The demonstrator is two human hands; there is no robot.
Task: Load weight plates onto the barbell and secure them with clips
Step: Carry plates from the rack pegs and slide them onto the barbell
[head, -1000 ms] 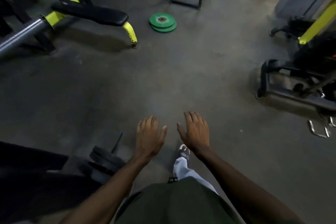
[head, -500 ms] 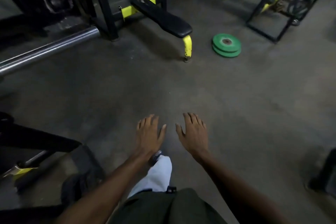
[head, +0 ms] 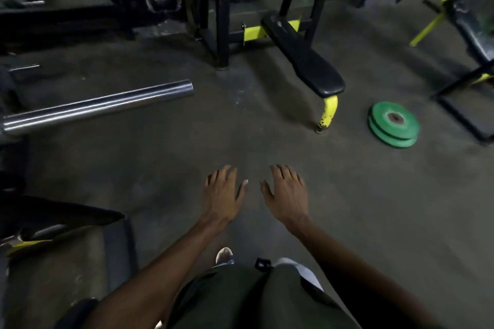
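The barbell's bare chrome sleeve [head: 107,105] juts in from the left edge, its free end pointing right, with no plate on the visible part. Two green weight plates [head: 393,127] lie stacked flat on the floor at the right. My left hand [head: 223,192] and my right hand [head: 287,191] hover side by side over the floor, palms down, fingers spread, holding nothing. Both hands are well short of the sleeve and the green plates. No clip is visible.
A black bench [head: 304,57] with a yellow leg [head: 327,113] stands between the sleeve and the green plates. Black rack uprights [head: 222,13] rise behind it. More yellow-and-black frames [head: 465,83] stand at the right. Dark equipment [head: 56,218] sits low at the left.
The view has swung left: the green plates and bench slid to the right and the barbell sleeve's end came into view. My hands stayed empty and spread.
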